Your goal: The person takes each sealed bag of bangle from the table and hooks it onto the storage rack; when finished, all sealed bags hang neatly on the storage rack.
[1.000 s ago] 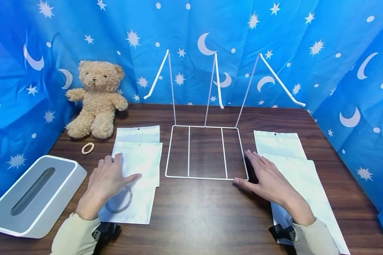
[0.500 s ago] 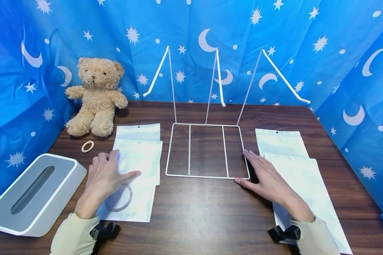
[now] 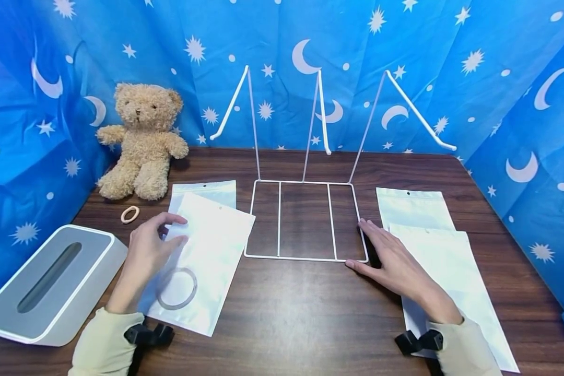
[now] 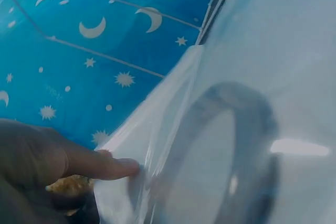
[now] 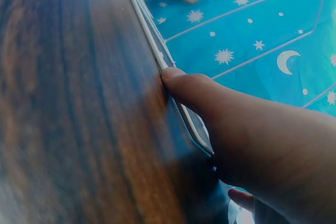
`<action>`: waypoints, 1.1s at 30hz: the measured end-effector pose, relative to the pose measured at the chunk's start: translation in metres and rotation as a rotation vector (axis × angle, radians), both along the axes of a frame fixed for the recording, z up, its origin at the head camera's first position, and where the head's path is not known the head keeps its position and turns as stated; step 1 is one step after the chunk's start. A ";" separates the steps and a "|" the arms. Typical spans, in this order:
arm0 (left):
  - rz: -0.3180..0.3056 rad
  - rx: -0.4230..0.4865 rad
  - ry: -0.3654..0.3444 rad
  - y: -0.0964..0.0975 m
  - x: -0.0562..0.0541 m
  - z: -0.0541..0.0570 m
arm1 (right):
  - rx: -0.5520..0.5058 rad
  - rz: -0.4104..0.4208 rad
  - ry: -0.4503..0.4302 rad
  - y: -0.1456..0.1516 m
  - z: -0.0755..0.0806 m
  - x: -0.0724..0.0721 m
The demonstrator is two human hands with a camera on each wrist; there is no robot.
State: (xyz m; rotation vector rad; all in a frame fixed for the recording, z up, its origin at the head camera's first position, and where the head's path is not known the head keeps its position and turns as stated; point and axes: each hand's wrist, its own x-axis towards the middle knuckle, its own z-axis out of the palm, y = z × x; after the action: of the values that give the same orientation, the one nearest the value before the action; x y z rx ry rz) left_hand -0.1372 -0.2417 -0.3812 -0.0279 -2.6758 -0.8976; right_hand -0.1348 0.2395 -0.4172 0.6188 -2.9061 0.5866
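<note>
My left hand (image 3: 148, 248) pinches the left edge of a white zip bag (image 3: 216, 256), tilted and raised off the bag under it. A grey ring shape (image 3: 192, 290) shows through its lower part; the left wrist view shows the thumb (image 4: 113, 167) against the bag's bent edge. Behind it lies another white bag (image 3: 204, 190), mostly covered. My right hand (image 3: 399, 263) rests at the near right corner of a white wire rack (image 3: 305, 260), its thumb (image 5: 184, 80) touching the front bar and its extended fingers along the side bar. The rack has three upright hooked arms.
Two overlapping white bags (image 3: 451, 282) lie right of the rack, partly under my right forearm. At the left stand a grey-topped tissue box (image 3: 86, 282) and a teddy bear (image 3: 143, 141), with a small wooden ring (image 3: 130, 207) near it. A patterned blue curtain (image 3: 282, 31) closes the back.
My left hand has taken hold of the upper left bag by its edge, lifting and turning it. Its top corner now reaches over the rack's left side. The right hand stays put.
</note>
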 end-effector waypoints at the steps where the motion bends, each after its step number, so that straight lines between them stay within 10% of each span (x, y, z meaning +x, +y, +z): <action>1: -0.010 0.007 0.004 0.000 0.000 0.000 | -0.002 0.001 -0.002 0.001 0.000 0.000; 9: -0.093 0.046 0.043 -0.002 -0.003 -0.002 | -0.003 -0.017 -0.040 0.001 -0.001 0.002; 19: -0.229 0.118 0.276 0.009 -0.004 0.001 | 0.012 -0.025 0.001 -0.001 -0.002 0.002; 33: -0.369 0.929 0.585 0.048 0.022 0.062 | -0.007 -0.024 0.013 0.000 -0.003 0.003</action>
State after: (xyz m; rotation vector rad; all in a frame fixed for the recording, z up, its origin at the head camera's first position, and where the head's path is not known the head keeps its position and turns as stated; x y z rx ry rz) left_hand -0.1153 -0.1941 -0.3197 -0.4901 -1.5610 -1.8172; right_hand -0.1315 0.2398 -0.4199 0.5832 -2.8937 0.5878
